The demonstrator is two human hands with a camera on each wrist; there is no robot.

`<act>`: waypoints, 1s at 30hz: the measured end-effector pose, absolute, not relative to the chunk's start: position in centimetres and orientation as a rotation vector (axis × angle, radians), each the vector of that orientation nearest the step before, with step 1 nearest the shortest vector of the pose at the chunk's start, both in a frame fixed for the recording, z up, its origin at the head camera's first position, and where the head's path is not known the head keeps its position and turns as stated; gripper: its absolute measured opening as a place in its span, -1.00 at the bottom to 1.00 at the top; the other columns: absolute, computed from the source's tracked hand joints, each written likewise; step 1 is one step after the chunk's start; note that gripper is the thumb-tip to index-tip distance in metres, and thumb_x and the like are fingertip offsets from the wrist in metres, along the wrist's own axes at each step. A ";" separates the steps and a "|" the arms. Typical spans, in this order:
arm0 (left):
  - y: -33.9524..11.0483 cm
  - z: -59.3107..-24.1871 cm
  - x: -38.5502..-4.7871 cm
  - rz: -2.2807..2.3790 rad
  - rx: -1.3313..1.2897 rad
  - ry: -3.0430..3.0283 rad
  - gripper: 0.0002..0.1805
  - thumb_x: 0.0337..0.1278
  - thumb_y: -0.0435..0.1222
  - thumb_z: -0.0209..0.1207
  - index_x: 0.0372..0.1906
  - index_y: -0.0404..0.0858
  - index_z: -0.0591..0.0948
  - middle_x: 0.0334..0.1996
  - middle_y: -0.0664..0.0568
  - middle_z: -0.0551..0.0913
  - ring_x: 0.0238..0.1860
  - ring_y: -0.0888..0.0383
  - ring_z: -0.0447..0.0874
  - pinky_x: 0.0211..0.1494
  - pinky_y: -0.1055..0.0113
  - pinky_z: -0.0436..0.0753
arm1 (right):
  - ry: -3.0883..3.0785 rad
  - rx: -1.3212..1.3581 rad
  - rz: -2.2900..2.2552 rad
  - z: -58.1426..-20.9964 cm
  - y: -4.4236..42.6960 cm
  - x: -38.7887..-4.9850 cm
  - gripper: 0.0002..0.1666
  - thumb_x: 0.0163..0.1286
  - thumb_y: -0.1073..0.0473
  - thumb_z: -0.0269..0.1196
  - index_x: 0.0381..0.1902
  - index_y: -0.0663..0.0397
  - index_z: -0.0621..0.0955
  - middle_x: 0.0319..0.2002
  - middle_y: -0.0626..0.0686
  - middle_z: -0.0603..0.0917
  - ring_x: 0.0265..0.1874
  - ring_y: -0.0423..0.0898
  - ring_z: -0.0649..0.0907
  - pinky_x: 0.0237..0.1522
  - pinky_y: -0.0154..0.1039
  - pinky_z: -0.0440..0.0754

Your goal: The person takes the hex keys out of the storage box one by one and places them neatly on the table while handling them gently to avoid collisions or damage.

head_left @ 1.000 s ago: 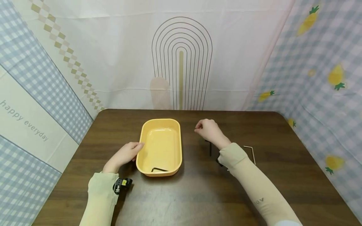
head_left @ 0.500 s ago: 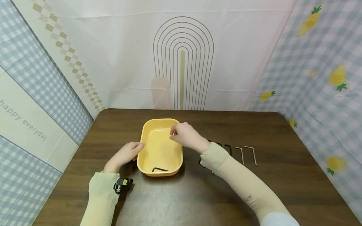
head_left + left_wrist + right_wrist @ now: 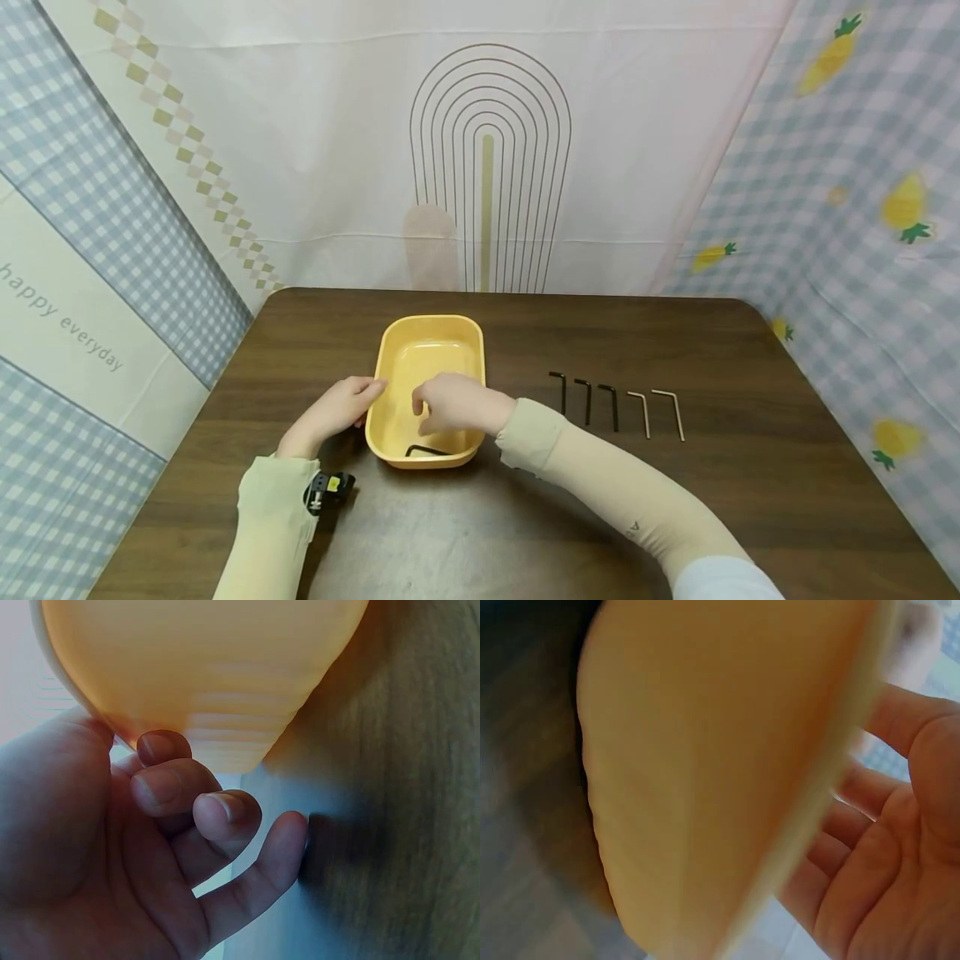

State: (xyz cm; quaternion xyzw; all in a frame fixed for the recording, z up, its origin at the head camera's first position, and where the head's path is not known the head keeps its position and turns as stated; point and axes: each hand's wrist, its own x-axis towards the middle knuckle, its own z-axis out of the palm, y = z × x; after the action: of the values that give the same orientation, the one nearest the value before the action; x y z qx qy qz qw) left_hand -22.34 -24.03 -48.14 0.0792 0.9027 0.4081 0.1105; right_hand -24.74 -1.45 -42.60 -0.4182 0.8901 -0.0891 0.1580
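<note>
A yellow tray (image 3: 405,412) stands on the table, one black hex key (image 3: 427,451) lying inside at its near end. My left hand (image 3: 337,412) holds the tray's left rim, thumb over the edge. In the left wrist view, the fingers (image 3: 225,817) of that hand bend against the outer wall. Over the tray's inside is my right hand (image 3: 457,404), reaching across the right rim, thumb and forefinger apart with nothing seen between them. In the right wrist view the tray wall (image 3: 705,765) hides its fingertips.
Right of the tray several hex keys lie in a row: black ones, with a black hex key (image 3: 588,402) in their middle, then a silver hex key (image 3: 646,414) and a longer silver hex key (image 3: 678,414). Patterned cloth (image 3: 337,150) hangs behind the brown table (image 3: 420,533).
My right hand has moved left from above the row of hex keys, over the rim and down into the tray, uncovering the row. The left hand stays on the rim.
</note>
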 end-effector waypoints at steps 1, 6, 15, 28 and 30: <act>-24.0 -48.2 -22.3 1.198 0.232 2.653 -0.49 0.61 -0.03 -0.10 -0.43 -0.30 0.51 -0.71 0.05 0.38 -0.65 0.13 0.36 -0.45 0.26 0.42 | 2.538 -1.200 -0.232 -42.8 -1.6 -24.5 -0.79 0.24 0.09 0.41 -0.17 -0.01 0.71 -0.45 -0.15 0.62 -0.43 -0.19 0.57 -0.34 -0.28 0.52; -24.0 -48.2 -22.3 1.209 0.239 2.655 -0.51 0.61 -0.05 -0.10 -0.42 -0.29 0.52 -0.70 0.05 0.38 -0.64 0.13 0.37 -0.44 0.25 0.43 | 2.508 -1.203 -0.146 -43.5 -2.1 -23.7 -0.85 0.17 0.07 0.45 -0.33 -0.10 0.68 -0.43 -0.18 0.61 -0.41 -0.20 0.57 -0.33 -0.29 0.52; -24.0 -48.3 -22.3 1.202 0.228 2.653 -0.50 0.61 -0.03 -0.11 -0.42 -0.29 0.52 -0.70 0.03 0.38 -0.64 0.12 0.36 -0.42 0.25 0.43 | 2.519 -1.239 -0.016 -44.4 -2.5 -23.2 -0.82 0.18 0.14 0.42 -0.49 -0.19 0.59 -0.51 -0.22 0.56 -0.46 -0.23 0.56 -0.44 -0.28 0.50; -24.1 -48.5 -22.4 1.200 0.231 2.650 -0.48 0.61 0.01 -0.13 -0.44 -0.26 0.50 -0.70 0.04 0.37 -0.64 0.12 0.36 -0.41 0.24 0.43 | 2.523 -1.211 -0.053 -45.0 -2.7 -22.9 -0.73 0.19 0.22 0.35 -0.64 -0.15 0.55 -0.63 -0.20 0.53 -0.56 -0.23 0.52 -0.52 -0.28 0.47; -24.1 -48.3 -22.3 1.204 0.221 2.645 -0.48 0.61 0.01 -0.13 -0.43 -0.26 0.50 -0.70 0.04 0.37 -0.64 0.11 0.36 -0.42 0.24 0.43 | 2.528 -1.243 -0.077 -45.0 -2.9 -22.9 -0.75 0.22 0.21 0.34 -0.60 -0.15 0.55 -0.59 -0.19 0.54 -0.53 -0.23 0.52 -0.49 -0.29 0.47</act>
State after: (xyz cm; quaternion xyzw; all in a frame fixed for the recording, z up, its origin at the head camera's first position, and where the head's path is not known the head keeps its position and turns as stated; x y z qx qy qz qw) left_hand -22.35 -24.15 -48.32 0.0754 0.9016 0.4106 0.1132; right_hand -22.85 -2.90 -45.05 -0.4353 0.8853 -0.0269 0.1612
